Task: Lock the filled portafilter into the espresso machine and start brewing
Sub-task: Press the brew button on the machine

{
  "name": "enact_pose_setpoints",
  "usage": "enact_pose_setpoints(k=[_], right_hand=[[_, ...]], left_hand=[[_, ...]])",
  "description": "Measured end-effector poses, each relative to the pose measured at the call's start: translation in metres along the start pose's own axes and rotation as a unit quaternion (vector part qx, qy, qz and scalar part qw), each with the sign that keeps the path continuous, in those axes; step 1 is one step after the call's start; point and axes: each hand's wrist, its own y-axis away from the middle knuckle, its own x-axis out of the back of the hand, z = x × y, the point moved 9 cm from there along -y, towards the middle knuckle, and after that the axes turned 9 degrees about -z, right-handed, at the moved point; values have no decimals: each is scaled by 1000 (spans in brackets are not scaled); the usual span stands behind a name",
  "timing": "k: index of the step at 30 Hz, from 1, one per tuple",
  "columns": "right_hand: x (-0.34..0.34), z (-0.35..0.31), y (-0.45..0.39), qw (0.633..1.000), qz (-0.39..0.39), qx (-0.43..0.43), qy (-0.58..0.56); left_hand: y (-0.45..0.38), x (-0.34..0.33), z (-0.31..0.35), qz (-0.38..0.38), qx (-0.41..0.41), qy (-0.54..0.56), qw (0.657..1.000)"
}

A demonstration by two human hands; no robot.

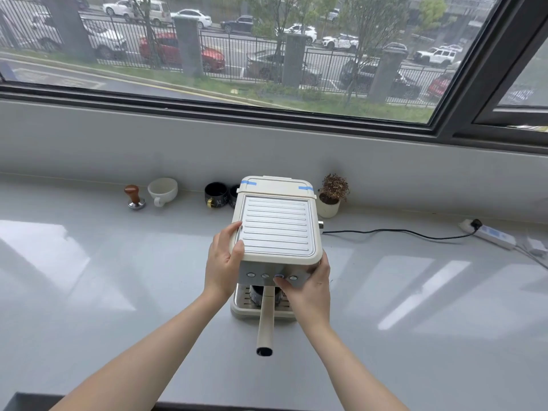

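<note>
— Two hands are on our espresso machine, one on each side. Do we see what each one does?

— We do. Our left hand wraps its fingers around the top left corner of the cream lid, with the thumb lying on the ridged metal tray. Our right hand cups the front right corner, and its thumb tip presses on the third of four little round buttons on the silver front.

— Where is the portafilter?

— We see it under the buttons, up in the machine. Its long cream handle points straight out at us, and the dark end hangs over the counter. No hand touches the handle.

— What sits below it?

— We see a dark cup on the drip tray. We cannot tell if any coffee is coming out.

— And behind the machine?

— We see a tamper with a brown top, a white cup just beside it, two black cups near the machine's left side, and a small potted plant by its right side. A black cord runs from the machine to a white power strip far to the right
</note>
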Motion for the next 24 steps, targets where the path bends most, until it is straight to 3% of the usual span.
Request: enact_pose_setpoints(k=[24], right_hand=[[6, 10, 1, 996, -46, -13, 79]], left_hand=[[5, 0, 3, -8, 17, 22, 1000]])
